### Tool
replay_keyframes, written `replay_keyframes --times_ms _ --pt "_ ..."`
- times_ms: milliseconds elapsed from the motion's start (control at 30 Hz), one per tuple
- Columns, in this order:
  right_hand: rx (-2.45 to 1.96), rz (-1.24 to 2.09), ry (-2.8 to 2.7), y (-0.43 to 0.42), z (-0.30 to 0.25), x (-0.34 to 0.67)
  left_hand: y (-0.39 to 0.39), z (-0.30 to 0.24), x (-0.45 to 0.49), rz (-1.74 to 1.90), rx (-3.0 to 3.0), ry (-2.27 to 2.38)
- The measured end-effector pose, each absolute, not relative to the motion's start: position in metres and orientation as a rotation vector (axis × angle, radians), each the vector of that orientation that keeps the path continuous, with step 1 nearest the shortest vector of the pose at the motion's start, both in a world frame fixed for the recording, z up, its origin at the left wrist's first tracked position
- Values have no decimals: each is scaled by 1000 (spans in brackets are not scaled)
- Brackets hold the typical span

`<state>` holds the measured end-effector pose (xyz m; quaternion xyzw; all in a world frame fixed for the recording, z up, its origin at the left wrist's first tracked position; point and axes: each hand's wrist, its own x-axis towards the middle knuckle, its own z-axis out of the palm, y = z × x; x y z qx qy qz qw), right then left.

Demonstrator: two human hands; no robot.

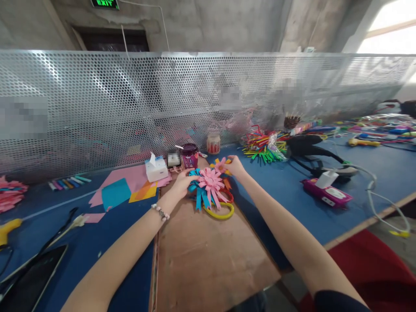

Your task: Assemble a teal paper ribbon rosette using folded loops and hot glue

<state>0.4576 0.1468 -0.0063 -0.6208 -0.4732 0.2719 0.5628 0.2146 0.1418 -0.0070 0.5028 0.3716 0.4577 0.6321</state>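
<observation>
A pink paper flower (pixel 211 182) lies on top of blue paper loops (pixel 199 193) and a yellow ring (pixel 222 212) on a brown board (pixel 208 255). My left hand (pixel 182 181) touches the blue loops at the flower's left side, fingers curled round them. My right hand (pixel 234 166) is at the flower's far right and pinches a smaller pink flower (pixel 221 165) with orange bits beside it. A beaded bracelet (pixel 160 212) sits on my left wrist.
Behind the board stand a white tissue box (pixel 156 168), a dark purple jar (pixel 190 155) and a small red-white jar (pixel 213 143). Pink, teal and orange paper sheets (pixel 121 186) lie left. Coloured paper strips (pixel 263 146), a wipes pack (pixel 326 191), cables and a perforated metal screen (pixel 195 99) surround.
</observation>
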Motion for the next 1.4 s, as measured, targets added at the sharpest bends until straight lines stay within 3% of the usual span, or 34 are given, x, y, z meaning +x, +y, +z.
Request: replay_keyframes --times_ms 200,600,867,1400 --pt "-1403 673 -928 137 12 490 128 -20 205 861 1186 805" --pt "-1141 1393 -1051 133 -5 442 99 -14 157 684 1286 744" --pt "-1181 1689 -1131 119 -8 437 109 -12 152 831 1136 718" --pt "-1292 1071 -1032 121 -30 440 144 -28 157 960 1233 780"
